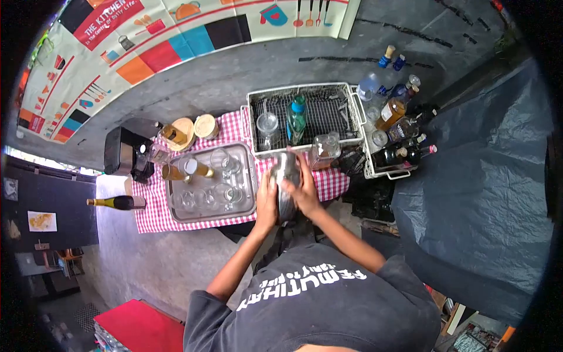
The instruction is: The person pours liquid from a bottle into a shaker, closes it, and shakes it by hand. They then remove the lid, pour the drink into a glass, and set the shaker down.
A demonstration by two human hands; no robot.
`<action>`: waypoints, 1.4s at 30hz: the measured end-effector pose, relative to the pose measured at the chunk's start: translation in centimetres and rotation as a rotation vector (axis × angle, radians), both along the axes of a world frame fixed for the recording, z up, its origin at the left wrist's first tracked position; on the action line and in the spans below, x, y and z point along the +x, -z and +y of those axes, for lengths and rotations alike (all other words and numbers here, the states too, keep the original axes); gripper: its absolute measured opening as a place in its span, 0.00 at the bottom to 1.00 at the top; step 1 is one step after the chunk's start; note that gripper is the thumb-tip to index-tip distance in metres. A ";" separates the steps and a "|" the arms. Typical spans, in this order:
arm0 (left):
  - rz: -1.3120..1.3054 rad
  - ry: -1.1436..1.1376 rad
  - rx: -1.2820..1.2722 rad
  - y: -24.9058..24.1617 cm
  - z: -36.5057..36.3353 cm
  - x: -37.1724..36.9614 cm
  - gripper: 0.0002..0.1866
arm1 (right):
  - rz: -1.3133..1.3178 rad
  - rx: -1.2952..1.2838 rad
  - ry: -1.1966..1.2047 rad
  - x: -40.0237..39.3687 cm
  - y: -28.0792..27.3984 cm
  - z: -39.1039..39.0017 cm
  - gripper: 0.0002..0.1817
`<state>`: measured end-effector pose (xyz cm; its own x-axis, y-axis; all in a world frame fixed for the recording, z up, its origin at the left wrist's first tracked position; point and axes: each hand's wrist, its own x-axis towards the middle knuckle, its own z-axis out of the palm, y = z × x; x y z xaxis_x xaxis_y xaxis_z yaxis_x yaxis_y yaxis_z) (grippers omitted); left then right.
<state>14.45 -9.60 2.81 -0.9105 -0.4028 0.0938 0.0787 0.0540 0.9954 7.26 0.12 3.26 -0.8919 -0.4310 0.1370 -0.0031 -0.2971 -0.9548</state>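
A silver metal cocktail shaker (286, 167) is upright or slightly tilted in front of my chest, near the table's front edge. My left hand (268, 200) is closed around its left side. From the right, my right hand (304, 192) wraps the shaker, its fingers a little blurred. Just left of the shaker lies a metal tray (212, 220) with several clear glasses (227, 193) and amber-filled glasses (202, 169). Right behind my hands, a clear square jar (321, 154) stands at the cloth's edge.
A white wire basket (256, 95) at the back holds a green bottle (297, 120) and a glass (268, 129). Another rack (368, 158) at right is crowded with bottles. A dark wine bottle (120, 203) and a black appliance (124, 151) stand at left on checkered cloth (153, 217).
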 end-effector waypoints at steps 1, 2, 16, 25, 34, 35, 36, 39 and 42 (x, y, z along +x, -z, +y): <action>-0.020 -0.037 -0.034 -0.7 0.1 -0.4 0.30 | -0.034 0.012 -0.024 -0.7 -0.5 -0.3 0.44; -0.026 -0.072 -0.071 -1.5 0.1 -1.0 0.31 | 0.002 0.007 -0.005 -0.9 -0.8 -0.5 0.43; -0.371 0.006 0.548 3.1 -1.9 -2.0 0.24 | -0.319 -0.013 0.068 -0.8 3.7 -2.5 0.24; -0.077 -0.032 0.045 1.7 -3.9 -0.1 0.27 | -0.197 0.077 0.067 2.0 2.3 -3.7 0.34; 0.136 0.131 -0.084 0.3 -9.9 1.8 0.43 | 0.183 0.419 -0.174 3.3 -1.5 -4.3 0.56; 0.419 0.203 -0.184 1.7 -11.2 1.5 0.44 | 0.431 0.383 -0.146 3.4 -2.0 -4.4 0.53; 0.707 0.272 -0.280 1.5 -12.3 0.5 0.45 | 0.683 0.345 -0.117 3.4 -2.3 -4.7 0.51; 0.871 0.438 -0.403 0.3 -14.6 -0.1 0.47 | 0.918 0.243 0.028 3.8 -2.9 -5.8 0.46; 0.320 0.412 -0.336 -0.8 -15.0 1.0 0.41 | 0.587 0.541 0.106 5.1 -2.3 -6.3 0.48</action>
<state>15.46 -24.62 3.63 -0.8904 0.0753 0.4489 0.4521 0.2622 0.8526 12.38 -6.22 5.55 -0.7793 -0.4883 0.3927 -0.5511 0.2359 -0.8004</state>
